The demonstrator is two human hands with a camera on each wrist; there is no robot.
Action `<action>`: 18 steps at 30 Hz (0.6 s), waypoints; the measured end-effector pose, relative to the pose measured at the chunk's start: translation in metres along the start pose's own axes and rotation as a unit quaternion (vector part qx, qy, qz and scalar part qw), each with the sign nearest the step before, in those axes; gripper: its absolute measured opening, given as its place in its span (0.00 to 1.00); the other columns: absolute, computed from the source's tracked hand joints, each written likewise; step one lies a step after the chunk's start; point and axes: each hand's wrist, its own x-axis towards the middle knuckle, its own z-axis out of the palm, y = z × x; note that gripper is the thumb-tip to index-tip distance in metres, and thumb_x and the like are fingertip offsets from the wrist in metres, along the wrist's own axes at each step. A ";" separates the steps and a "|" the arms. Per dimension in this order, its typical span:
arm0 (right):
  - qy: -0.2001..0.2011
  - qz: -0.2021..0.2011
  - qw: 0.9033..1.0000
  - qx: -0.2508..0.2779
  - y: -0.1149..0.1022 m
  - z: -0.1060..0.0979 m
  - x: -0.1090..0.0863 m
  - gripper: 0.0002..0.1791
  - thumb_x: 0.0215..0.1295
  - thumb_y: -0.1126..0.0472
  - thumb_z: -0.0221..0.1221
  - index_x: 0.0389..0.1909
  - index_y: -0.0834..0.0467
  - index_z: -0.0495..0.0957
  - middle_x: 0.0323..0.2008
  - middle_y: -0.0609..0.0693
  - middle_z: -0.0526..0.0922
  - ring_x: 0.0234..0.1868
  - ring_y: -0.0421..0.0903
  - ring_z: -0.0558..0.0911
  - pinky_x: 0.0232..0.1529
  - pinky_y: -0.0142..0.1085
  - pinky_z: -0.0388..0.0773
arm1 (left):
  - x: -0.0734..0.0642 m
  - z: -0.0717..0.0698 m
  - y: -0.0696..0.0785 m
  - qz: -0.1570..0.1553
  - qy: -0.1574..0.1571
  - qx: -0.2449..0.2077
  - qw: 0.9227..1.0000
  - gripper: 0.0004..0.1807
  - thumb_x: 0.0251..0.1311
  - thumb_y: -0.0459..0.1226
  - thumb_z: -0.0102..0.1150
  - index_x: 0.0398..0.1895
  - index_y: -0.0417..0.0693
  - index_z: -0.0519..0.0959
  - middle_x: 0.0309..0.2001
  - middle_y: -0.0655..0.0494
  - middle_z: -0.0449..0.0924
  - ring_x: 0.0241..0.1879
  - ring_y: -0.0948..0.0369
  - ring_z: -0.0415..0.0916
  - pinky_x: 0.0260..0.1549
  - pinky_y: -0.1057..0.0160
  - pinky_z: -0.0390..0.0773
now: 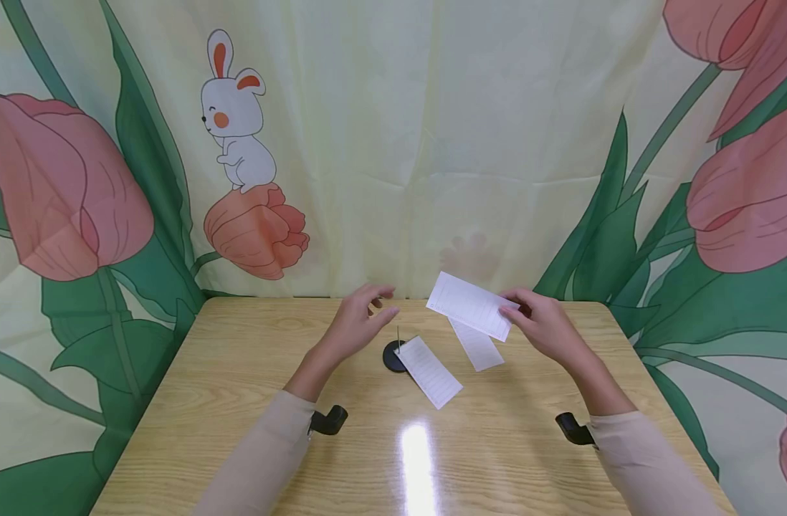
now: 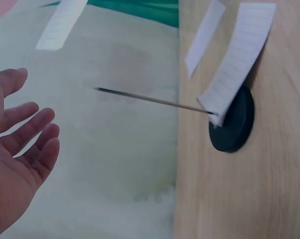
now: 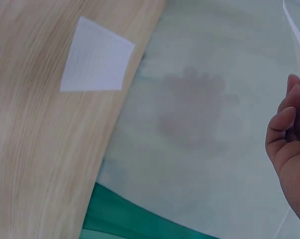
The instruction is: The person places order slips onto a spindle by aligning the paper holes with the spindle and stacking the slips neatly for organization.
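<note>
My right hand [image 1: 540, 321] pinches a white printed paper slip [image 1: 469, 305] by its right end, up above the table. In the right wrist view that slip [image 3: 298, 37] appears almost edge-on between thumb and fingers. My left hand [image 1: 358, 322] holds nothing, its fingers loosely bent near the tip of an upright metal spike [image 2: 155, 100]. The spike rises from a round black base [image 2: 232, 127]. One printed slip [image 1: 430, 373] is pierced near its corner and sits low on the spike, its other end reaching over the table.
Another white slip [image 1: 477, 345] lies on the wooden table [image 1: 239, 401] behind the held one, partly covered by it in the head view. A curtain [image 1: 368, 143] with tulips and a rabbit hangs along the table's back edge. Black wrist mounts [image 1: 329, 421] stick out from both sleeves.
</note>
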 end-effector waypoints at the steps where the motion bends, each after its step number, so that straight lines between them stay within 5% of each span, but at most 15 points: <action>1: 0.002 -0.004 1.000 0.003 -0.002 0.001 0.001 0.11 0.73 0.64 0.62 0.52 0.62 0.82 0.40 0.56 0.87 0.31 0.47 0.78 0.30 0.31 0.76 | 0.001 -0.001 0.003 0.006 0.004 0.000 1.000 0.21 0.71 0.40 0.64 0.63 0.43 0.79 0.54 0.47 0.83 0.50 0.52 0.80 0.47 0.49 0.83; 8: 0.000 -0.010 0.999 0.036 -0.016 0.010 0.006 0.11 0.73 0.64 0.62 0.52 0.61 0.83 0.39 0.54 0.88 0.31 0.47 0.79 0.30 0.32 0.76 | 0.012 -0.001 0.016 0.024 0.016 -0.013 0.999 0.16 0.73 0.39 0.61 0.58 0.42 0.83 0.46 0.52 0.86 0.45 0.58 0.81 0.42 0.59 0.82; 18: 0.007 -0.009 0.997 0.070 -0.027 0.022 0.014 0.10 0.73 0.65 0.62 0.52 0.62 0.82 0.41 0.58 0.87 0.32 0.46 0.80 0.32 0.30 0.77 | 0.016 0.003 0.023 -0.026 0.030 -0.058 0.997 0.12 0.73 0.39 0.61 0.51 0.44 0.86 0.40 0.53 0.87 0.38 0.59 0.80 0.42 0.59 0.81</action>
